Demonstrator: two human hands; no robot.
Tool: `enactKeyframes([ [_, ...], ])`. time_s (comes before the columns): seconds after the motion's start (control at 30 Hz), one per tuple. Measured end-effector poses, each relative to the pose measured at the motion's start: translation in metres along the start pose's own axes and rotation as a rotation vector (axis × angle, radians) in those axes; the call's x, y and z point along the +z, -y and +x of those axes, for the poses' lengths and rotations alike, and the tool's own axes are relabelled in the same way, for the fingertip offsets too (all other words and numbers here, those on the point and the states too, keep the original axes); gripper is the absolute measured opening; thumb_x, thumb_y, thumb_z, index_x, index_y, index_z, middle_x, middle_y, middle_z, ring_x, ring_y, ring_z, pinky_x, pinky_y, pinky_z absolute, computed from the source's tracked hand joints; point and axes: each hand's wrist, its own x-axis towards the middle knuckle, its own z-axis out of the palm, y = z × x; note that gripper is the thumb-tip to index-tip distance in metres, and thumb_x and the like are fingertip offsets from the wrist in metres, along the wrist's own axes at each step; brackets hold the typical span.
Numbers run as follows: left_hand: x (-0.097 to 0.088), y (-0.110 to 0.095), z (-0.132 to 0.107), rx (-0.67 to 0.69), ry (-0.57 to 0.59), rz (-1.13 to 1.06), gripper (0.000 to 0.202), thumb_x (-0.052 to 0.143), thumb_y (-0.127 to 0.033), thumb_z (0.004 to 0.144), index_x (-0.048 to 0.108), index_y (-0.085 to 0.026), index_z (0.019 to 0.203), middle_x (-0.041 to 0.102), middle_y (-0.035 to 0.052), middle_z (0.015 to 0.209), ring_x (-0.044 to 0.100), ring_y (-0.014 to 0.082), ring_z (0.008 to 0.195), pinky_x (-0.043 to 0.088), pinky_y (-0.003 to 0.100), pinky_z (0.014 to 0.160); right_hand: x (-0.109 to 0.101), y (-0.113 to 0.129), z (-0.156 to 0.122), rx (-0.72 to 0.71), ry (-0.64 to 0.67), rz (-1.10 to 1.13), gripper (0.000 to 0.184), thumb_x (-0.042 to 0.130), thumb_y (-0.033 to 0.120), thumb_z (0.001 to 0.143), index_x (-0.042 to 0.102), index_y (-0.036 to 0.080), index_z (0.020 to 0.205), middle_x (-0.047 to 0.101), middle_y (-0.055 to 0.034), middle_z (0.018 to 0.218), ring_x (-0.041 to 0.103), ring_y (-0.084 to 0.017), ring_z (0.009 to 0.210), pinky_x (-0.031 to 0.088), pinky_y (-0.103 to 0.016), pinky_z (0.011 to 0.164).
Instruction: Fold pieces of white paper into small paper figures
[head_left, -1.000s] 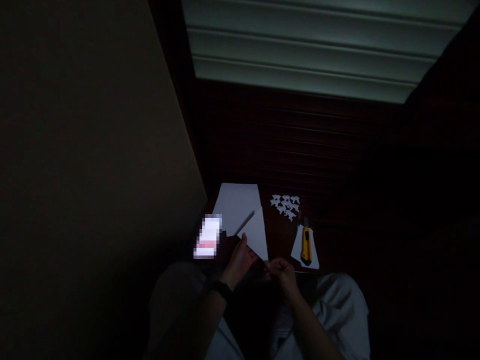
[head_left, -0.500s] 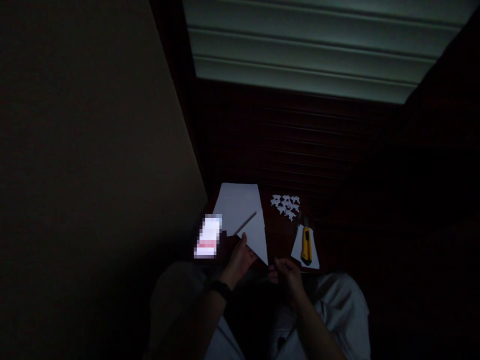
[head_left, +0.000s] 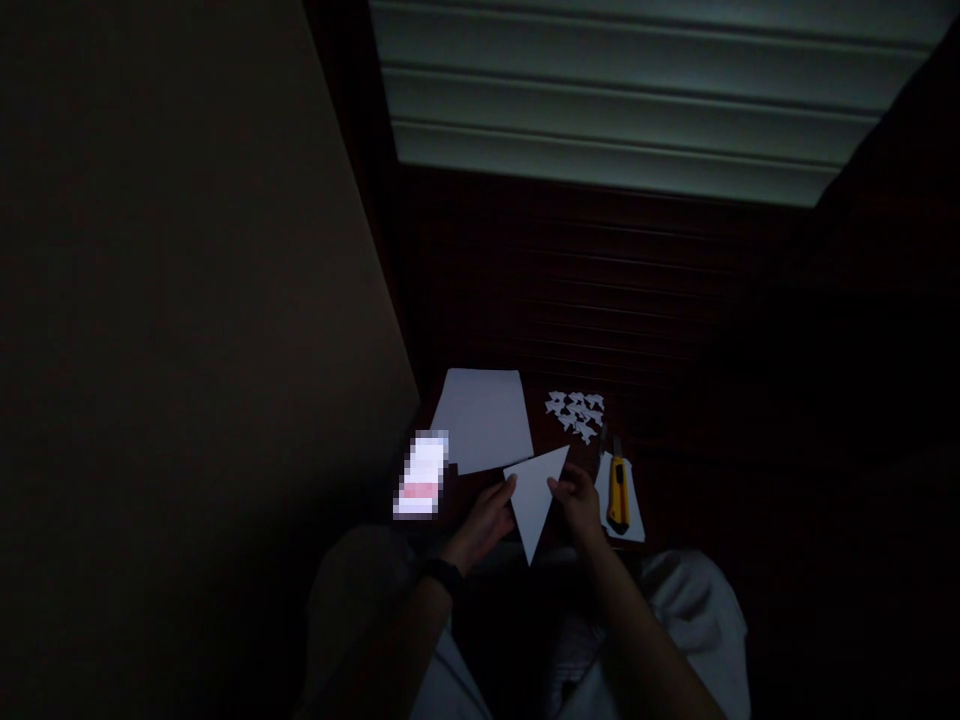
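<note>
A white triangle of folded paper [head_left: 534,497] is held up between my two hands, one corner pointing down toward my lap. My left hand [head_left: 487,518] pinches its left corner, thumb on top. On the opposite edge, my right hand [head_left: 579,500] grips the paper between thumb and fingers. Just beyond the triangle lies a flat stack of white paper [head_left: 484,420]. Several small folded white paper pieces [head_left: 576,412] sit in a cluster at the back right. To the right of my right hand, a yellow box cutter [head_left: 618,495] rests on a smaller piece of white paper [head_left: 636,515].
A lit phone [head_left: 421,475], its screen blurred, lies at the left of the dark table. A wall [head_left: 225,300] rises close on the left. Pale slats [head_left: 615,110] and dark panelling stand behind the table. The room is dim.
The paper triangle has turned and come off the stack toward me, its tip now pointing down. My right hand, formerly beside its lower corner, has moved up and grips its right edge.
</note>
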Motion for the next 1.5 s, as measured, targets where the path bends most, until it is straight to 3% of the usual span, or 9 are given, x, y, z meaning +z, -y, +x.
enactKeyframes([
  [0.23, -0.004, -0.012, 0.0, 0.106, -0.069, 0.001, 0.034, 0.054, -0.038, 0.077, 0.055, -0.015, 0.102, 0.059, 0.0155, 0.108, 0.057, 0.0235, 0.096, 0.042, 0.038, 0.084, -0.008, -0.004, -0.002, -0.011, 0.021, -0.023, 0.056, 0.068, 0.037, 0.06, 0.047, 0.017, 0.108, 0.062, 0.0001, 0.062, 0.059, -0.017, 0.059, 0.046, -0.03, 0.06],
  [0.83, -0.007, -0.003, -0.003, 0.115, -0.077, 0.061, 0.031, 0.058, -0.034, 0.075, 0.058, -0.012, 0.097, 0.06, 0.0161, 0.104, 0.058, 0.0248, 0.094, 0.04, 0.038, 0.084, -0.01, -0.003, -0.006, -0.005, -0.024, -0.066, 0.053, 0.069, 0.04, 0.059, 0.05, 0.016, 0.103, 0.058, 0.0024, 0.056, 0.057, -0.017, 0.056, 0.045, -0.029, 0.056],
  [1.5, -0.009, -0.001, -0.001, 0.112, -0.136, 0.042, 0.026, 0.062, -0.026, 0.072, 0.058, -0.013, 0.094, 0.062, 0.0149, 0.1, 0.059, 0.0243, 0.09, 0.042, 0.039, 0.082, -0.011, 0.001, -0.008, 0.031, 0.027, -0.038, 0.054, 0.067, 0.041, 0.061, 0.049, 0.017, 0.106, 0.061, 0.0002, 0.06, 0.058, -0.017, 0.056, 0.045, -0.028, 0.052],
])
